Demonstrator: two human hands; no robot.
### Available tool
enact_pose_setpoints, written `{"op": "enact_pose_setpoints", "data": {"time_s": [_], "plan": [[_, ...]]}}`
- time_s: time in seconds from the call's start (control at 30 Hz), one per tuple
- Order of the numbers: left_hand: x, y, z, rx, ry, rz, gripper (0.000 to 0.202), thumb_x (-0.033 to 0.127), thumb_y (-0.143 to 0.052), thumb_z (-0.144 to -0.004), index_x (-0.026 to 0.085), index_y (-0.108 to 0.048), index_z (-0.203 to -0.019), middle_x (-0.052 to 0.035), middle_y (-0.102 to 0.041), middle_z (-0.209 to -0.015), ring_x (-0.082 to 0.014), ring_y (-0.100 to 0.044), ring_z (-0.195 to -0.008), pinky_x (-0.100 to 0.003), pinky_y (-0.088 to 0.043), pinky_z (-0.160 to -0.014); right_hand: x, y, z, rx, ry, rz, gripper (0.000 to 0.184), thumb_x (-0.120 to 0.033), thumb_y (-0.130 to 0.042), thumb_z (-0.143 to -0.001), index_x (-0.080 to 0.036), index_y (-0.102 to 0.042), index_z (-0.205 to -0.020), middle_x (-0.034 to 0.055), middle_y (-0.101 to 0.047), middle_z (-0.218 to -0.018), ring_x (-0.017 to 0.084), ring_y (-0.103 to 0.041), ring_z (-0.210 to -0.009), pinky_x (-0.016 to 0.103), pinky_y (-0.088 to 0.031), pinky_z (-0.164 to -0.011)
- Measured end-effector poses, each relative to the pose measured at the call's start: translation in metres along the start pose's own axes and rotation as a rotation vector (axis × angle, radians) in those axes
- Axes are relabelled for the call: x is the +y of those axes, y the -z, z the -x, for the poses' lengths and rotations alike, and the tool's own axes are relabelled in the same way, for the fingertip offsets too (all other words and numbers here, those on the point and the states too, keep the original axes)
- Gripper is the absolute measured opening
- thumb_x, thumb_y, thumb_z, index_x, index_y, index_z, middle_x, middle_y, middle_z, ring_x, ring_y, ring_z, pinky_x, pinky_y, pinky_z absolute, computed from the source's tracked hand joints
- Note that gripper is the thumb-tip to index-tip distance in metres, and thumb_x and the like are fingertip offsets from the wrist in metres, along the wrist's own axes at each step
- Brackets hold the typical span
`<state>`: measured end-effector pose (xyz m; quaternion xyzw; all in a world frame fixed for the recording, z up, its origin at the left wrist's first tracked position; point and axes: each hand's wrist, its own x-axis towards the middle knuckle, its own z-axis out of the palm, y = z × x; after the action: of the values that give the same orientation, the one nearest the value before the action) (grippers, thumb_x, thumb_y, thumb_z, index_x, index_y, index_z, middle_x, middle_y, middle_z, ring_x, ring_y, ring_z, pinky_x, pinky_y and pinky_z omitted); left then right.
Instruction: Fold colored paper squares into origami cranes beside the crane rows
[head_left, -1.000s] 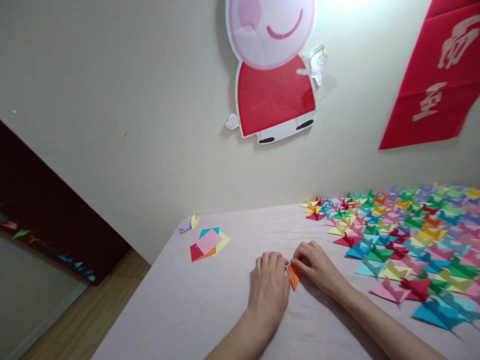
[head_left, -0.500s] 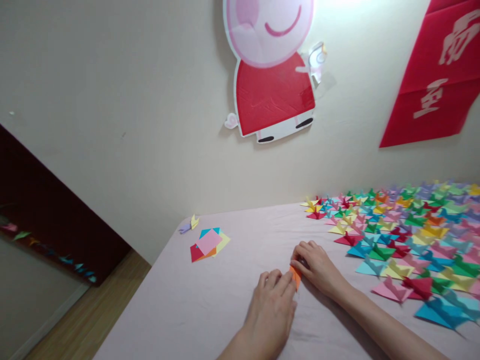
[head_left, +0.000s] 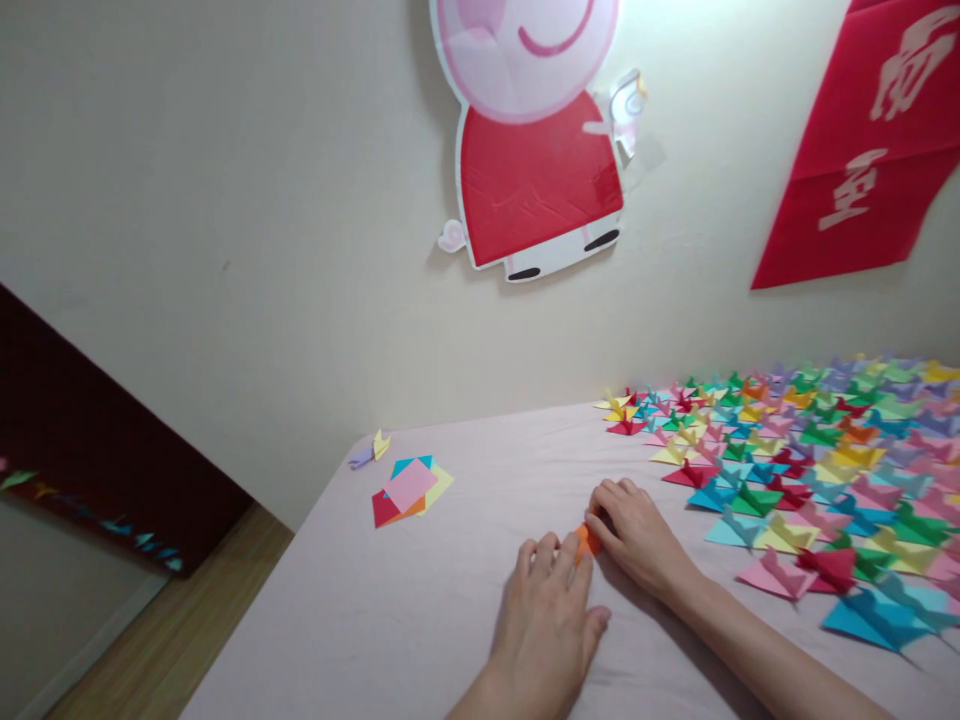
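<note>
A small piece of folded orange paper [head_left: 589, 542] lies on the pale pink sheet [head_left: 315, 620] between my hands. My left hand [head_left: 546, 605] is open, palm down, its fingertips resting at the paper's left side and its thumb held apart. From the far right, my right hand [head_left: 634, 525] curls with thumb and fingers closed at the paper's upper right edge. Fingers cover part of the paper, so its full folded shape is hidden.
To the left lies a small pile of coloured paper squares [head_left: 411, 488], with a purple and a yellow folded piece [head_left: 381, 444] behind. Many folded paper cranes [head_left: 787, 495] fill the right side. A wall [head_left: 300, 250] with a pig cutout [head_left: 536, 190] rises behind.
My left thumb has come out to the right, away from the fingers. More of the orange paper is covered by my hands, and the whole view has shifted slightly.
</note>
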<state>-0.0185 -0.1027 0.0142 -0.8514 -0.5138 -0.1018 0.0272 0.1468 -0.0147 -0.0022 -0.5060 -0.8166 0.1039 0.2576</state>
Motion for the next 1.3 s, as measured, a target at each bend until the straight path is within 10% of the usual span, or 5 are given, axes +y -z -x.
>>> {"op": "enact_pose_setpoints", "data": {"time_s": [0.3, 0.57, 0.87, 1.3], "plan": [[-0.002, 0.006, -0.004, -0.008, -0.074, -0.137, 0.03, 0.02, -0.047, -0.096, 0.015, -0.063, -0.121, -0.007, -0.063, -0.129, -0.0262, -0.053, -0.12, -0.046, -0.04, -0.103, -0.002, 0.006, 0.007, 0.003, -0.063, 0.136, 0.018, -0.016, -0.05, -0.087, -0.02, -0.06, -0.073, 0.0062, -0.062, -0.086, 0.023, -0.052, -0.084, 0.034, -0.038, -0.074], [0.012, -0.007, -0.005, -0.119, -0.04, 0.015, 0.067, 0.058, -0.041, -0.096, 0.009, -0.048, -0.142, -0.0098, -0.047, -0.149, -0.0324, -0.053, -0.124, -0.05, -0.043, -0.106, 0.006, 0.009, 0.017, 0.029, -0.089, 0.137, 0.019, -0.018, -0.051, -0.089, -0.021, -0.059, -0.072, 0.005, -0.062, -0.082, 0.023, -0.053, -0.08, 0.036, -0.04, -0.073], [0.016, -0.023, -0.006, -0.13, -0.024, 0.012, 0.068, 0.056, -0.038, -0.098, 0.005, -0.047, -0.142, -0.0134, -0.046, -0.147, -0.0315, -0.051, -0.129, -0.045, -0.045, -0.106, 0.005, -0.003, 0.026, 0.197, -0.045, 0.174, 0.027, -0.028, -0.056, -0.084, -0.019, -0.06, -0.11, 0.0126, -0.061, -0.119, 0.029, -0.054, -0.109, 0.04, -0.044, -0.089], [0.021, -0.022, -0.009, -0.092, -0.051, -0.027, 0.065, 0.054, -0.043, -0.097, 0.005, -0.052, -0.138, -0.0172, -0.054, -0.141, -0.0303, -0.054, -0.125, -0.044, -0.046, -0.103, 0.014, -0.01, 0.025, 0.125, -0.094, 0.257, 0.034, -0.018, -0.044, -0.093, -0.029, -0.065, -0.117, 0.01, -0.062, -0.125, 0.029, -0.056, -0.109, 0.041, -0.047, -0.084]]}}
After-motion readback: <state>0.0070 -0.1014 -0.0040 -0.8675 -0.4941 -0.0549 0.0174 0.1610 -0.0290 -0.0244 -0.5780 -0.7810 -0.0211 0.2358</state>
